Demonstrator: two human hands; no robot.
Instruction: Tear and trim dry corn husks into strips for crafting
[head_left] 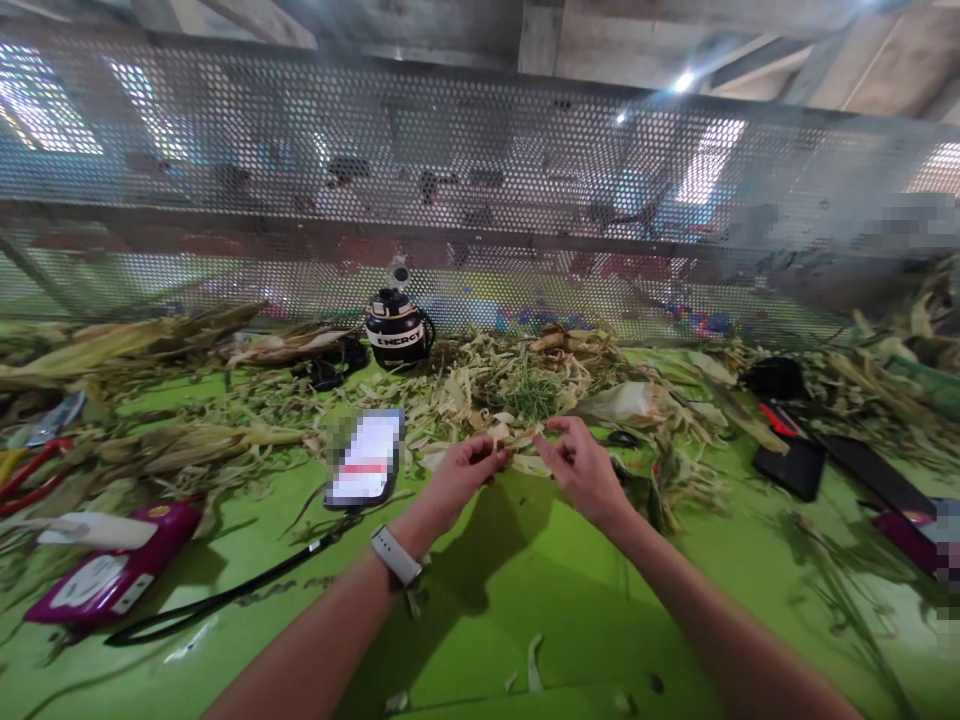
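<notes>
Between both hands stretches a short strip of dry corn husk (520,440), held over the green table. My left hand (456,482), with a pale-strapped watch on its wrist, pinches the strip's left end. Thumb and forefinger of my right hand (590,474) close on its right end. Just beyond the fingers lies a heap of husk shreds (480,385) with a tuft of thin green strands (531,396) on it. A wider pale husk (630,402) rests to the right of the heap.
Left stand a lit phone (365,458) on a black strap, a purple power bank (112,580) and red-handled scissors (37,475). A black round jar (396,335) is behind. On the right lie a black case (790,463) and a dark phone (877,475). A perforated metal screen (480,200) bounds the back.
</notes>
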